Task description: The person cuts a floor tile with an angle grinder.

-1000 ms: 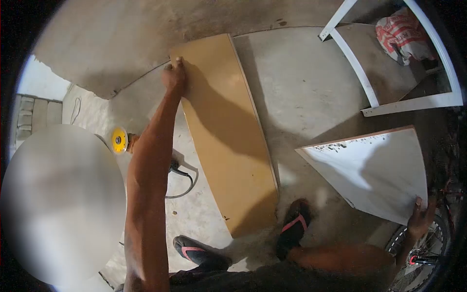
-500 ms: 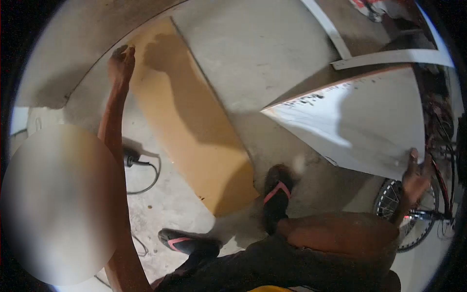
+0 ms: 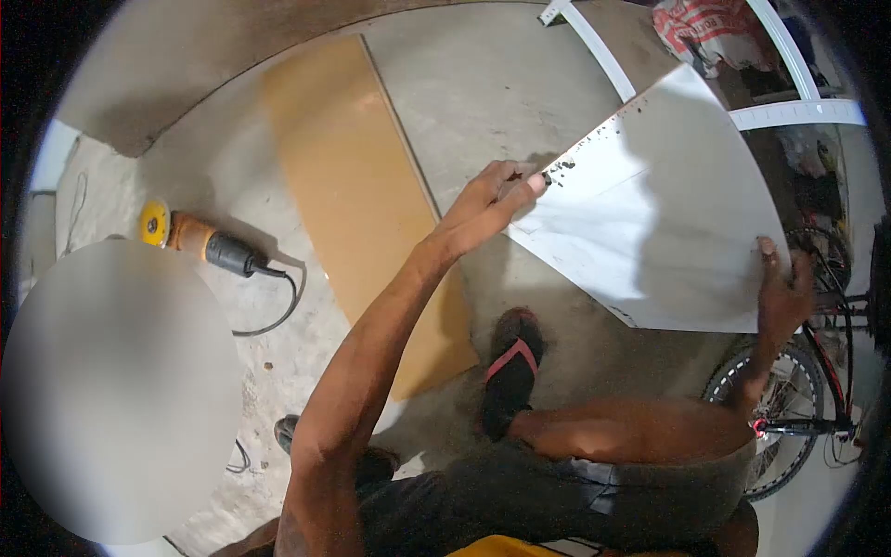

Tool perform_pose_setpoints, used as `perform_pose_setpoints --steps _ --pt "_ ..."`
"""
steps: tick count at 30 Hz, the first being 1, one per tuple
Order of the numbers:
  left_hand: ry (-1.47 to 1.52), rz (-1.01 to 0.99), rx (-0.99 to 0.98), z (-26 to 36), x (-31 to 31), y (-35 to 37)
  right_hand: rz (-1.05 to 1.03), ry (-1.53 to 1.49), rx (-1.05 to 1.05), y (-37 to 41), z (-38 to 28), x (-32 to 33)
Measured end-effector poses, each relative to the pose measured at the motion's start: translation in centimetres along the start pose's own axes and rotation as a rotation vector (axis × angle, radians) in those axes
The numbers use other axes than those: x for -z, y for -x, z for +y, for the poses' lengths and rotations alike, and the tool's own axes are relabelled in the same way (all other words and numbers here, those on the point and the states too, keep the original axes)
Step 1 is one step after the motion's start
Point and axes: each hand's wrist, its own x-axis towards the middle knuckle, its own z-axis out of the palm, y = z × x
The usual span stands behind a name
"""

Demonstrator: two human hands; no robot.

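Observation:
A white panel (image 3: 696,213) with dark flecks along its upper left edge is tilted above the floor. My left hand (image 3: 492,204) grips its left corner, fingers on the far side and thumb on top. At the panel's right edge, my right hand (image 3: 785,288) holds on with the thumb over the white face. A tan board (image 3: 362,204) lies on the floor to the left, beneath my left forearm. Its upper end is near the wall.
An angle grinder (image 3: 209,243) with a yellow disc and black cable lies at the left. White frame bars (image 3: 599,46) and a red-and-white sack (image 3: 710,32) are at the upper right. A bicycle wheel (image 3: 789,408) stands right of my sandalled foot (image 3: 512,367).
My left hand has moved right from the tan board's upper end to the white panel's left corner and taken hold. The panel has shifted and tilted; the grinder has come into view.

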Motion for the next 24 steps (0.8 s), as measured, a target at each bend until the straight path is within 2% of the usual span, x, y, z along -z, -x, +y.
perform_pose_setpoints --steps 3,5,7,9,10,11,13,14,16,18,21,24 --pt "0.063 -0.033 0.005 1.2 2.4 1.5 0.076 0.123 0.282 -4.0 0.2 -0.5" --pt "0.185 -0.024 -0.035 2.3 4.3 3.1 -0.093 0.058 0.117 -6.7 -3.4 -0.3" --pt "0.173 0.054 -0.019 2.6 5.4 4.5 -0.199 0.086 0.180 -9.9 -5.2 -1.5" --pt "0.161 0.152 -0.011 2.8 6.2 5.8 -0.198 -0.142 0.282 -12.1 -7.7 -4.2" --pt "0.102 0.162 0.017 3.2 6.7 6.5 -0.307 -0.330 0.288 -12.8 -10.2 -4.6" --pt "0.128 0.217 0.037 2.9 7.0 7.2 -0.297 -0.424 0.414 -14.4 -10.6 -7.8" --pt "0.182 0.327 0.075 1.7 7.5 7.9 -0.378 -0.502 0.457 -14.6 -15.7 -9.8" --pt "0.213 0.381 0.097 1.5 7.7 8.5 -0.399 -0.398 0.604 -15.6 -17.1 -12.1" --pt "0.234 0.469 0.140 0.3 8.5 9.6 -0.428 -0.613 0.645 -14.7 -21.3 -15.6" --pt "0.278 0.571 0.140 -1.4 8.9 10.1 -0.522 -0.617 0.726 -14.9 -25.2 -19.8" --pt "0.322 0.683 0.219 -3.3 10.1 11.2 -0.528 -0.655 0.774 -13.3 -31.2 -25.7" --pt "0.303 0.750 0.309 -4.0 10.7 11.8 -0.756 -0.616 0.801 -12.4 -35.2 -28.2"
